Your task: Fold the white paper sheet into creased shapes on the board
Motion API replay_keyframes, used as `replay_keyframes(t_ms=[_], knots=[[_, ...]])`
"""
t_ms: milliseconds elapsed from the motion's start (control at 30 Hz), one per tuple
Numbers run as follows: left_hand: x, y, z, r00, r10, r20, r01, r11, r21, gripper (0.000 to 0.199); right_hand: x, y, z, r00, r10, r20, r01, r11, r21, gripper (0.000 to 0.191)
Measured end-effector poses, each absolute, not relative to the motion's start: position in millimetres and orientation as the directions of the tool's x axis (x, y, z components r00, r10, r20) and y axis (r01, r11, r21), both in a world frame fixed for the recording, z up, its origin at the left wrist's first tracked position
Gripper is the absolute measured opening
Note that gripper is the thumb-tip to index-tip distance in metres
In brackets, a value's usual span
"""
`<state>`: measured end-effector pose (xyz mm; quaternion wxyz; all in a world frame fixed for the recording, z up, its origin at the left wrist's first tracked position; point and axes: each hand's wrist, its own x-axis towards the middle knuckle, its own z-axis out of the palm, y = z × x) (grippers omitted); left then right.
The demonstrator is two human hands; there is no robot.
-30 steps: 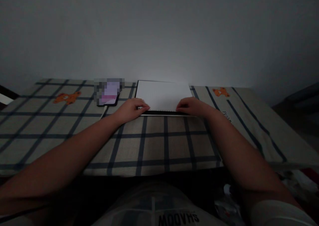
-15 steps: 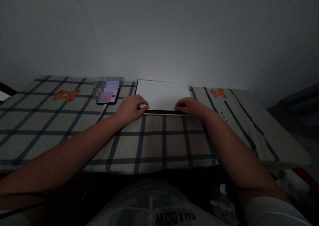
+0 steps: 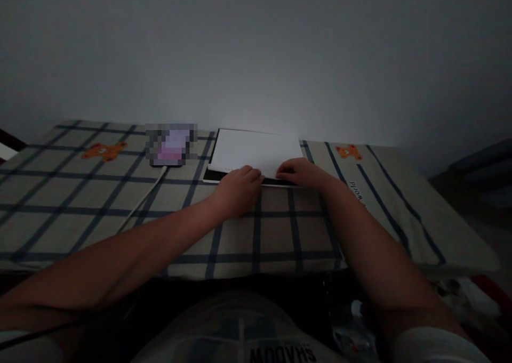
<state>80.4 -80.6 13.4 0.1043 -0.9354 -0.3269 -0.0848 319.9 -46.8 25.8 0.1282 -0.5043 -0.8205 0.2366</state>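
A white sheet point(image 3: 250, 147), with a row of small marks like holes along its front edge, lies over a dark base point(image 3: 216, 175) with a pale rim. My left hand point(image 3: 240, 188) is closed at the middle of the sheet's front edge, its fingertips pressed together there. Just to its right, my right hand point(image 3: 298, 171) pinches the same edge between thumb and curled fingers. Only a small gap separates the two hands. Their undersides are hidden, and the dim light blurs the fine detail.
A phone point(image 3: 172, 147) with a lit, partly pixelated screen lies to the left, a white cable point(image 3: 142, 198) running from it. The checked cloth point(image 3: 272, 235) with bear prints covers the table. A wall point(image 3: 256, 54) stands behind. Below the right side is a clear plastic item point(image 3: 354, 331).
My left hand has moved right from the sheet's front left corner to the middle of its front edge, uncovering that corner. My right hand has stayed nearly in place.
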Motion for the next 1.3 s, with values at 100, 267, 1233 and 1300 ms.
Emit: replay_keyframes(t_ms=[100,267,1233,1300], knots=[[73.5,-75.8,8.3,0.765,0.588,0.263,0.623,-0.779,-0.07,0.036,320.7,-48.3,28.4,-0.461,0.887,-0.033,0.763,0.377,-0.525,0.021],[71.0,-77.7,7.9,0.766,0.587,0.26,0.617,-0.786,-0.044,0.038,322.7,-49.0,33.3,-0.428,0.903,-0.04,0.79,0.352,-0.502,0.022],[72.8,-81.5,2.8,0.726,0.646,0.235,0.661,-0.75,0.016,0.048,322.4,-50.9,32.2,-0.374,0.924,-0.082,0.824,0.291,-0.486,0.021],[72.4,-81.5,3.1,0.727,0.648,0.226,0.66,-0.751,0.027,0.05,323.9,-51.5,33.8,-0.383,0.919,-0.098,0.815,0.286,-0.504,0.023]])
